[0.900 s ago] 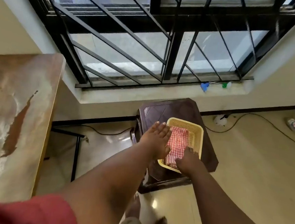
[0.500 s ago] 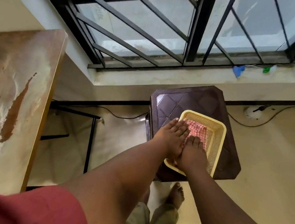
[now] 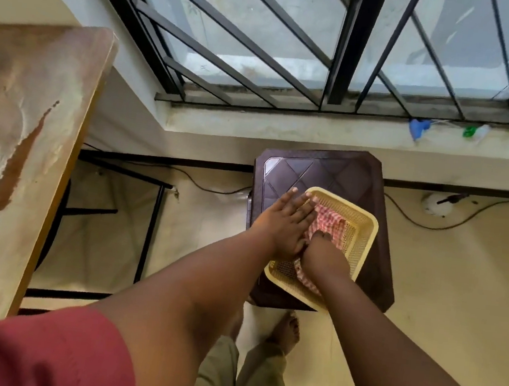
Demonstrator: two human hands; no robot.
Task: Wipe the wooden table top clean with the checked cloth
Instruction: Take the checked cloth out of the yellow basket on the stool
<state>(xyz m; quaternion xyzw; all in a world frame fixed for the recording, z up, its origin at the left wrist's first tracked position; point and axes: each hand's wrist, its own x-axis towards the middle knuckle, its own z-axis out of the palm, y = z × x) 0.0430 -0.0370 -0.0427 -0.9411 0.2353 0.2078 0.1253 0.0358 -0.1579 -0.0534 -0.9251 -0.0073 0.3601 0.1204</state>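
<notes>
From the head camera, a person bent over a yellow mesh basket (image 3: pixel 359 236) that sat on a dark brown plastic stool (image 3: pixel 328 172) below a barred window (image 3: pixel 296 39). The checked cloth (image 3: pixel 330 222), red and white, lay bunched inside the basket. The right hand (image 3: pixel 325 255) was curled down onto the cloth at the basket's near end, its fingers (image 3: pixel 321 237) bent into the fabric and apparently gathering it, though a firm hold could not be confirmed. The left hand (image 3: pixel 284 225) lay flat and spread, fingers straight, over the basket's left rim and the cloth's edge, gripping nothing. Well to the left of the basket stood the wooden surface (image 3: pixel 24 141), smeared with pale streaks and a long brown mark, untouched. The step in hand looked to be fetching the cloth; wiping had not begun. The next move would call for lifting the cloth clear of the basket and carrying it left to the stained surface.
</notes>
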